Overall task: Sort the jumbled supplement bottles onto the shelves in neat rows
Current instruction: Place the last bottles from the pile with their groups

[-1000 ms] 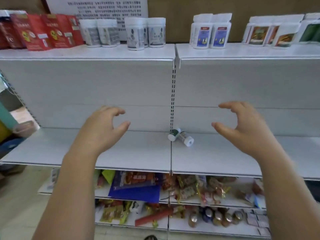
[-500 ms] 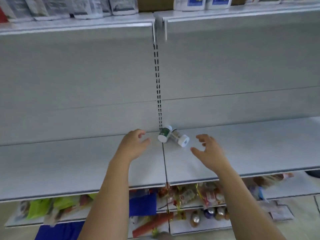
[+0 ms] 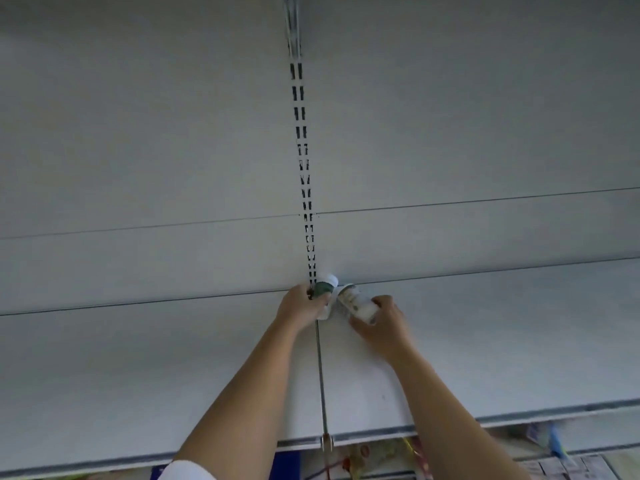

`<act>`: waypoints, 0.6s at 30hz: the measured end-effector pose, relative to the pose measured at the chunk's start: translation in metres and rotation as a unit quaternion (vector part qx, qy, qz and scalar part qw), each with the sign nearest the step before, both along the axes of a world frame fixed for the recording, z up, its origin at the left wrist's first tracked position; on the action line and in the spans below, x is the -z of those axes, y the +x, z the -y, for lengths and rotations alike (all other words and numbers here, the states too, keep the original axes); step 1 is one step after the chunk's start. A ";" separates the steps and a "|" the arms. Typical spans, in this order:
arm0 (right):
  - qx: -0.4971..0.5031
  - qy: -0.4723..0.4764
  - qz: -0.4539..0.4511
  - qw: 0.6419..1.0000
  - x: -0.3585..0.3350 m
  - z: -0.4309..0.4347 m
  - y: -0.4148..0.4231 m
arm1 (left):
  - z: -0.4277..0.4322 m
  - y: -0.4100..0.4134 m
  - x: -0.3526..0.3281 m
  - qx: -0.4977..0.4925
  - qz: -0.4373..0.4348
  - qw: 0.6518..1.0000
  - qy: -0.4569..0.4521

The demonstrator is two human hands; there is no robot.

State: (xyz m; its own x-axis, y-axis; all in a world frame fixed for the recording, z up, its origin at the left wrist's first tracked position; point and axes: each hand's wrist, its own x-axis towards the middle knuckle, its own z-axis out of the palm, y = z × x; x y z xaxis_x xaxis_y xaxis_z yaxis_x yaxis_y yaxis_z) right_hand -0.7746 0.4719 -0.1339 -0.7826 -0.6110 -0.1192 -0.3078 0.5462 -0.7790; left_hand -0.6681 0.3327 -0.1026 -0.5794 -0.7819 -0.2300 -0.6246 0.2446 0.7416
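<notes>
Both forearms are reaching in over the shelf (image 3: 173,375). Left hand (image 3: 299,306) is wrapping round the green-label bottle (image 3: 323,289); right hand (image 3: 382,323) is gripping the pale-label bottle (image 3: 355,299) at its near end. The hands are working just beside each other, each clamped on its own bottle. Both bottles are sitting far back at the shelf seam, under the slotted upright (image 3: 304,188), the pale one tilted. I'm reading this as early: both grasped, no row yet, standing and aligning left.

We find no legible text; the labels on the green bottle (image 3: 323,289) and the pale bottle (image 3: 356,303) at centre frame are blurred.
</notes>
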 end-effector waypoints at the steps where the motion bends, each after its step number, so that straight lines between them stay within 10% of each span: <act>1: 0.019 -0.036 0.031 0.999 -0.003 -0.003 0.002 | -0.001 0.003 -0.001 -0.006 -0.004 1.000 0.023; 10: 0.019 -0.342 0.248 0.906 -0.097 -0.063 0.039 | -0.063 0.082 -0.072 -0.119 -0.306 0.863 0.383; 18: -0.010 -0.460 0.499 0.735 -0.230 -0.126 0.117 | -0.157 0.162 -0.177 -0.063 -0.500 0.766 0.399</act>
